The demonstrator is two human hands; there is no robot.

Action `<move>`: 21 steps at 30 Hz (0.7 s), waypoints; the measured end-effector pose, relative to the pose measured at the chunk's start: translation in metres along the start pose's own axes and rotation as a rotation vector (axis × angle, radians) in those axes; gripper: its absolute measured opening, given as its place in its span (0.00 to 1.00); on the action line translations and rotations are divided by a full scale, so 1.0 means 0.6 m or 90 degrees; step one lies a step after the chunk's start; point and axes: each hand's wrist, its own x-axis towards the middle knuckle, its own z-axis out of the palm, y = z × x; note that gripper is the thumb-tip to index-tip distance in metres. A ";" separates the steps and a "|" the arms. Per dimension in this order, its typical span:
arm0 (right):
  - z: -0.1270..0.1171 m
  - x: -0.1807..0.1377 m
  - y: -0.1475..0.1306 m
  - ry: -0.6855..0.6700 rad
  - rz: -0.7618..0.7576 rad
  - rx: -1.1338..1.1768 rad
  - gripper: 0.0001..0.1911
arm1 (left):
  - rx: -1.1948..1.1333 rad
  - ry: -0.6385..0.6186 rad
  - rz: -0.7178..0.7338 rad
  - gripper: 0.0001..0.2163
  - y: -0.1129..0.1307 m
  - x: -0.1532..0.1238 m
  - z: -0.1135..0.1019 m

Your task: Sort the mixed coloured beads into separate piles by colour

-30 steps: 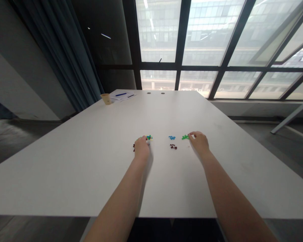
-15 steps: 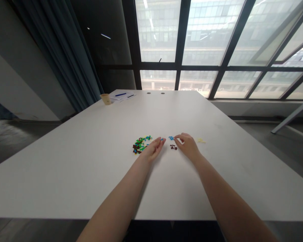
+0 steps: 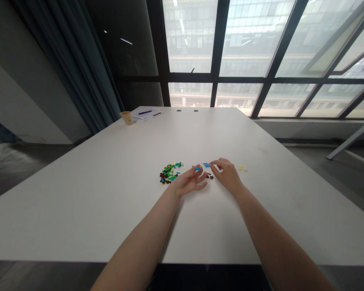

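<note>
My left hand (image 3: 190, 181) is turned partly palm up, with a small blue building piece (image 3: 197, 169) pinched between thumb and forefinger. Its other fingers are spread. Just right of it lies a small group of blue pieces (image 3: 206, 165). My right hand (image 3: 227, 172) has its thumb and forefinger pressed together at the right edge of that group; whatever is between the tips is too small to make out. Nearer to me, a few dark brown pieces (image 3: 211, 177) are partly covered by the left fingers. A mixed pile of green, brown, blue and yellow pieces (image 3: 169, 173) sits left of my left hand.
Pale yellow pieces (image 3: 242, 167) lie to the right of my right hand on the white table (image 3: 115, 210). At the far left stand a paper cup (image 3: 127, 118) and sheets of paper with a blue pen (image 3: 144, 112) on top.
My left hand has moved slightly right and opened its lower fingers, so the blue piece shows more fully and the brown pieces less. The right hand has hardly moved.
</note>
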 end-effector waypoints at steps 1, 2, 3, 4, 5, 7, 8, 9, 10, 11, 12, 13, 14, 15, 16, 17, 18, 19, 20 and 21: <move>-0.001 0.000 -0.006 0.006 -0.010 0.014 0.09 | 0.005 0.001 0.000 0.11 -0.001 0.001 -0.002; -0.003 -0.001 -0.012 0.009 -0.026 0.030 0.09 | 0.012 0.006 0.000 0.11 -0.001 0.003 -0.004; -0.004 -0.001 -0.019 0.008 -0.047 0.047 0.09 | 0.018 0.013 -0.001 0.11 -0.002 0.004 -0.006; -0.004 -0.002 -0.026 0.004 -0.069 0.062 0.08 | 0.017 0.017 -0.004 0.10 -0.003 0.006 -0.008; -0.004 -0.003 -0.032 -0.003 -0.091 0.072 0.08 | 0.007 0.017 -0.008 0.10 -0.005 0.008 -0.010; 0.000 -0.004 -0.039 -0.015 -0.118 0.082 0.08 | -0.030 0.013 -0.021 0.08 -0.007 0.011 -0.012; 0.002 -0.004 -0.040 -0.015 -0.120 0.084 0.07 | -0.050 0.015 -0.028 0.08 -0.008 0.013 -0.013; 0.005 -0.004 -0.040 -0.012 -0.117 0.085 0.07 | -0.067 0.023 -0.033 0.07 -0.009 0.014 -0.013; 0.008 -0.004 -0.039 -0.009 -0.112 0.086 0.07 | -0.081 0.036 -0.035 0.07 -0.009 0.016 -0.013; 0.012 -0.004 -0.037 -0.007 -0.107 0.087 0.06 | -0.088 0.053 -0.035 0.06 -0.010 0.017 -0.012; 0.015 -0.004 -0.035 -0.007 -0.104 0.087 0.06 | -0.091 0.069 -0.035 0.06 -0.011 0.018 -0.011; 0.018 -0.004 -0.034 -0.010 -0.104 0.087 0.05 | -0.090 0.083 -0.035 0.06 -0.012 0.020 -0.010; 0.020 -0.004 -0.033 -0.014 -0.107 0.086 0.05 | -0.087 0.094 -0.035 0.06 -0.013 0.021 -0.009; 0.023 -0.004 -0.032 -0.017 -0.110 0.083 0.05 | -0.086 0.101 -0.035 0.06 -0.014 0.022 -0.009; 0.025 -0.004 -0.031 -0.019 -0.112 0.079 0.05 | -0.088 0.105 -0.035 0.06 -0.014 0.023 -0.008; 0.026 -0.004 -0.030 -0.022 -0.114 0.074 0.05 | -0.093 0.107 -0.034 0.05 -0.015 0.023 -0.007; 0.027 -0.004 -0.029 -0.026 -0.114 0.068 0.05 | -0.096 0.109 -0.031 0.05 -0.015 0.024 -0.006; 0.027 -0.003 -0.025 -0.029 -0.111 0.060 0.05 | -0.096 0.115 -0.021 0.05 -0.015 0.024 -0.005; 0.026 -0.001 -0.020 -0.031 -0.103 0.048 0.05 | -0.091 0.126 -0.003 0.06 -0.014 0.025 -0.004; 0.024 0.001 -0.013 -0.031 -0.088 0.032 0.05 | -0.079 0.146 0.026 0.08 -0.013 0.026 -0.003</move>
